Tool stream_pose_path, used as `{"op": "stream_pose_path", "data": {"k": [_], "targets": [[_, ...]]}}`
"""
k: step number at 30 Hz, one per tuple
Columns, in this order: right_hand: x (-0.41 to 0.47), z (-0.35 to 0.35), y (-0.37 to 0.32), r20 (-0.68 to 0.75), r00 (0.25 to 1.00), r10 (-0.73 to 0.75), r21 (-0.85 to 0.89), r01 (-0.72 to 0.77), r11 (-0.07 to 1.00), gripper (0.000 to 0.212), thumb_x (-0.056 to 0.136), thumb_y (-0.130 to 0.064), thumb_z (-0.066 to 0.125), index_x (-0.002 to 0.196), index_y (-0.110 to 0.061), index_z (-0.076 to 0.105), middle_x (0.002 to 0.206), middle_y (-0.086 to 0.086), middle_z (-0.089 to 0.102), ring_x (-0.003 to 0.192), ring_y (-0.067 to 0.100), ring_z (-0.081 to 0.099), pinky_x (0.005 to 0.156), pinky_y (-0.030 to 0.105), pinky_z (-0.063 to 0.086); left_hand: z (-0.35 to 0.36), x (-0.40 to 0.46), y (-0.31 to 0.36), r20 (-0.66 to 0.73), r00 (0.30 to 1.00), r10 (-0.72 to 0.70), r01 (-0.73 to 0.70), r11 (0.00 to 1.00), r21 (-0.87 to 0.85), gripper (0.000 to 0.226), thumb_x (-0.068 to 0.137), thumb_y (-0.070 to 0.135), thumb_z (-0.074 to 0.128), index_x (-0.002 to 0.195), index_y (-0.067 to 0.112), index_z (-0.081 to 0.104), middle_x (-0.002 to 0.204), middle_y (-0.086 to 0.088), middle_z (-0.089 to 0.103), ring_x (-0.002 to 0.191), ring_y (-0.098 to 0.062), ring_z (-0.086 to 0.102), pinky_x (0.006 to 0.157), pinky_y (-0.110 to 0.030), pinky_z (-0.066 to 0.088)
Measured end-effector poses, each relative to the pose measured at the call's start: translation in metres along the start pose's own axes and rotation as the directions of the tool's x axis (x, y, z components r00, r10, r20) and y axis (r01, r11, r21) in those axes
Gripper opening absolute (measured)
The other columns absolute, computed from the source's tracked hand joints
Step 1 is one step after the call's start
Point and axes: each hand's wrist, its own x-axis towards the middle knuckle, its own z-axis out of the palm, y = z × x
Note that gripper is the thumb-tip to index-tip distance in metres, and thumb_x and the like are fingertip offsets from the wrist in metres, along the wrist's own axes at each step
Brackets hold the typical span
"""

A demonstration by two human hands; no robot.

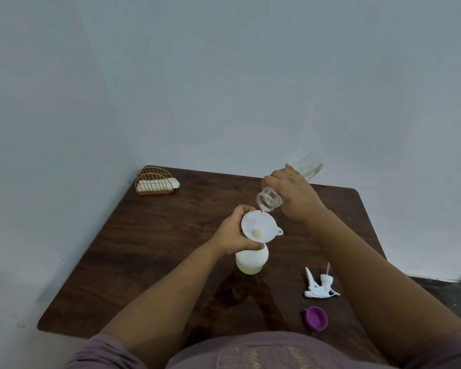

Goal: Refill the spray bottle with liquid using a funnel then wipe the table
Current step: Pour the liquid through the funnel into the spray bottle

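Your left hand [233, 234] wraps its fingers around the white funnel [260, 226] and holds it on top of the white spray bottle [251, 259]. The bottle stands up straight near the middle of the dark wood table [149, 251]. Pale liquid shows low down inside it.

Your right hand [293, 194] grips a clear bottle [270, 198] at about 1 o'clock from the funnel. The clear bottle is tipped over, with its open mouth just above the funnel's rim. A thin stream of liquid runs from the mouth into the funnel.

The white spray head [318, 284] lies on its side at about 4 o'clock from the spray bottle. A purple cap [316, 318] lies near it, closer to you.

Far off at 10 o'clock, in the table's corner, sits a gold wire holder [155, 182] with white cloth in it.
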Motion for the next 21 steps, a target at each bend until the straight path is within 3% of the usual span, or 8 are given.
{"op": "stream_pose_path", "data": {"k": [10,21], "targets": [[0.0000,0.0020,0.0011,-0.001,1.000,-0.002,0.002,0.002,1.000,0.039,0.064,-0.001,0.074,0.096,-0.017,0.060,0.087,0.002,0.060,0.089,0.025,0.057,0.111,0.041,0.026,-0.0005,-0.0001,-0.0003,0.002,1.000,0.002,-0.002,1.000,-0.009,0.084,0.065,0.025,0.089,0.132,0.030,0.038,0.124,0.010,0.050,0.113,-0.014,0.053,0.082,-0.019,0.049],[0.0015,0.0004,0.0017,0.001,1.000,-0.004,-0.005,0.004,1.000,0.040,0.064,0.002,0.070,0.098,-0.016,0.061,0.089,0.003,0.060,0.090,0.026,0.057,0.113,0.040,0.023,-0.0004,-0.0001,-0.0007,0.004,1.000,0.000,0.001,1.000,-0.013,0.084,0.065,0.024,0.089,0.131,0.030,0.038,0.124,0.009,0.049,0.113,-0.016,0.053,0.085,-0.023,0.050]]}}
